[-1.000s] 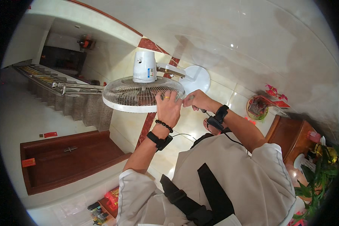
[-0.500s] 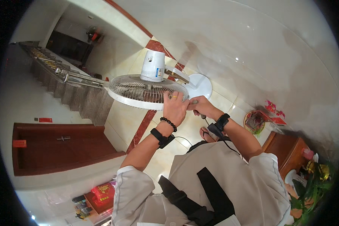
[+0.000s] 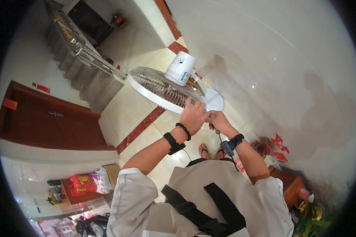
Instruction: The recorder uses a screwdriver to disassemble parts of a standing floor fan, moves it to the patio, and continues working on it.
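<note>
Clock directions are from the middle of the view, 12 at its top. We have a white fan (image 3: 159, 83) near 11 o'clock, its wire cage tilted, with the motor housing (image 3: 180, 68) at 12 and the round base (image 3: 214, 99) down on the floor near 2.

Left hand (image 3: 194, 117): we read it as gripping the fan, fingers hooked over the cage edge at the fan's 5 o'clock, thumb on the near side. Right hand (image 3: 222, 123): closed round what looks like a screwdriver (image 3: 218, 132), its metal shaft pointing back toward the wrist strap (image 3: 236, 140) at 4 o'clock, so the tip is turned away from the fan. The right fingertips meet the left thumb right at the rim; whether they also pinch some small part there, we can't tell, it's hidden.

Step in hand, our judgement: close fingertip work at one spot on the cage rim, left hand steadying, right fingers doing the fine bit with the tool parked in the palm. The next move, we'd say, calls for a firm left hold so the head doesn't swing, and a light right pinch that doesn't drop the screwdriver. If the tool is needed at the rim, it must first be flipped round in the palm.
</note>
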A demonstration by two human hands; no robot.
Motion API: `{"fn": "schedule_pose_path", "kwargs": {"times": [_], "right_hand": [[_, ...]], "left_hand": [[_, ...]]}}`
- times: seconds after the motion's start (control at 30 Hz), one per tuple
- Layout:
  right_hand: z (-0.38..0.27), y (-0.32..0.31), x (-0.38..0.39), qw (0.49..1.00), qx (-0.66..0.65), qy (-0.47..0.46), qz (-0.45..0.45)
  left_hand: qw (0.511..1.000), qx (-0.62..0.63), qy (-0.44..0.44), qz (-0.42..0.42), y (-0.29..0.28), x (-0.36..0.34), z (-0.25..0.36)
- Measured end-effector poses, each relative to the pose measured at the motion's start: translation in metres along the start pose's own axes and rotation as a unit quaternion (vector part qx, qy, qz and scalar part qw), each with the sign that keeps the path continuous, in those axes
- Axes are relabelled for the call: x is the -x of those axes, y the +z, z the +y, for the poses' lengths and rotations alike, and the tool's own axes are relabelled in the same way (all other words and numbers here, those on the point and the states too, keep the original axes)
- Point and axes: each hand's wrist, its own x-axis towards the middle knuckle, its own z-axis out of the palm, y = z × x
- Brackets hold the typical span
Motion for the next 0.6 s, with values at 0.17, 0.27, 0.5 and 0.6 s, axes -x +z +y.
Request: {"fn": "schedule_pose_path", "kwargs": {"times": [0.17,0.27,0.5,0.6], "right_hand": [[-0.008,0.005,0.004,0.999,0.045,-0.013,0.028],[-0.007,0.007,0.005,0.996,0.082,-0.025,0.034],[0.008,0.009,-0.001,0.987,0.113,-0.079,0.078],[0.017,0.007,-0.006,0.971,0.171,-0.123,0.109]], "left_hand": [[1.0,0.004,-0.009,0.025,-0.005,0.002,0.0],[1.0,0.002,-0.015,0.007,-0.012,0.006,-0.003],[0.971,0.073,-0.131,0.187,-0.069,0.045,-0.038],[0.93,0.095,-0.269,0.234,-0.079,0.073,-0.075]]}}
